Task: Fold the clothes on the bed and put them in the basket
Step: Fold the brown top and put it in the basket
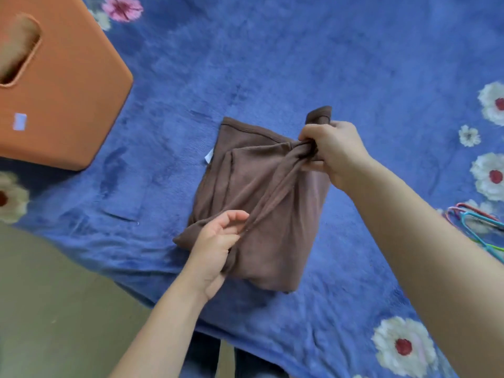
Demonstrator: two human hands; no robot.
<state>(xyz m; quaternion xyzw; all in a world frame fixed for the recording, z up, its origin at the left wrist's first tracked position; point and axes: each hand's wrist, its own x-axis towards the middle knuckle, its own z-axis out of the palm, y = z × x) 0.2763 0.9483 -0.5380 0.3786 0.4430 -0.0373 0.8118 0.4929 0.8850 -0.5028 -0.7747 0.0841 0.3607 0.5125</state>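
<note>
Left grip (215, 241), right grip (330, 151) clamp brown garment (286, 227); orange basket (68, 91) contents unclear.

Head view, steeply down, close

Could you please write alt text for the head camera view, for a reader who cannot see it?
A left hand and a right hand pull taut a strip of a folded brown garment on a blue floral blanket. An orange basket stands at the upper left.
</note>
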